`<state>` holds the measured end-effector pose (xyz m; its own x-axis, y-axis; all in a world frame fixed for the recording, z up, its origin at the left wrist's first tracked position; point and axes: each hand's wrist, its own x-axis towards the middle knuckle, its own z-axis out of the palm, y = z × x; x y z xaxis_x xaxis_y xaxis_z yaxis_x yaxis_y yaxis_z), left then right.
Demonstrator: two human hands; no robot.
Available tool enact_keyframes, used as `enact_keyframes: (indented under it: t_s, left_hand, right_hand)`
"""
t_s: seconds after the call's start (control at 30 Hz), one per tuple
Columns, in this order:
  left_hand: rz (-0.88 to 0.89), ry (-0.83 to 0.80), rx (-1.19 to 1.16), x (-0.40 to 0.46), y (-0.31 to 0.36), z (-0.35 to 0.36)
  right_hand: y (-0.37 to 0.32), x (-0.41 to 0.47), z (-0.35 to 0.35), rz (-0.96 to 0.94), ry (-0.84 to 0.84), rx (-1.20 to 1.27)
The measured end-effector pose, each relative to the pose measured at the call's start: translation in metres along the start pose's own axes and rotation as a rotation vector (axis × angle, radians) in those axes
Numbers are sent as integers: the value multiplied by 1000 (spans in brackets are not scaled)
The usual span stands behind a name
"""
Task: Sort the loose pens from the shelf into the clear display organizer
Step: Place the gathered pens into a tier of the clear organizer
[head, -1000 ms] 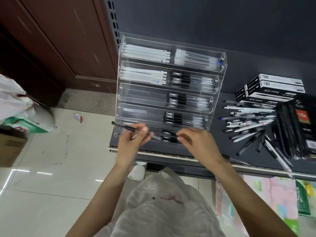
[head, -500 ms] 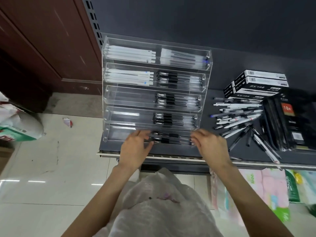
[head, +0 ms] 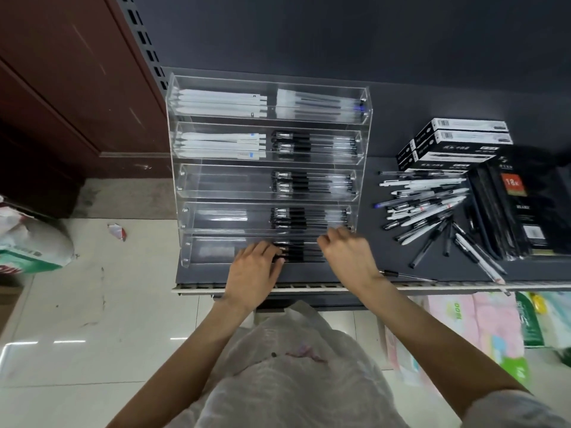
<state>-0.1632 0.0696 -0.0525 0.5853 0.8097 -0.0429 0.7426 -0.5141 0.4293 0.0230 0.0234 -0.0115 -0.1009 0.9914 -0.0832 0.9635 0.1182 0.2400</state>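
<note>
The clear display organizer (head: 216,186) stands in stepped tiers on the dark shelf (head: 370,257). White pens fill its upper left compartments and black pens its right ones. Both my hands are at the lowest tier. My left hand (head: 253,270) touches the left ends of the black pens (head: 301,253) lying there with fairly straight fingers. My right hand (head: 349,257) is bent over their right ends, its fingertips hidden. A pile of loose pens (head: 426,208) lies on the shelf to the right of the organizer.
Pen boxes (head: 460,140) and black packs (head: 522,211) sit behind and right of the pile. A single pen (head: 408,275) lies by the shelf's front edge. A plastic bag (head: 287,366) hangs in front of me. A sack (head: 27,245) stands on the tiled floor at left.
One second ago my left hand held a black pen above the lowest tier. That pen now lies in the tier, and both hands have closed in on the ends of the pens.
</note>
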Motion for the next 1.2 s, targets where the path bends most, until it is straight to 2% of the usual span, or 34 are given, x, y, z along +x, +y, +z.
enact_keyframes:
  t_s: [0.13, 0.33, 0.77, 0.93, 1.1, 1.2]
  left_hand:
    - [-19, -47, -63, 0, 0, 0]
    - [-50, -102, -193, -1, -1, -1]
    - [-74, -170, -308, -2, -4, -12]
    - [-124, -86, -350, -1, -11, -11]
    - [-108, -136, -304, 2, -12, -10]
    - [-89, -155, -249, 6, -9, -11]
  right_hand:
    - [-2, 0, 9, -19, 2, -18]
    - [5, -9, 25, -21, 42, 98]
    - [-22, -16, 35, 281, -83, 187]
    - [-32, -18, 31, 385, -93, 268]
    - [-36, -19, 28, 462, -57, 302]
    - [-38, -23, 27, 431, 11, 373]
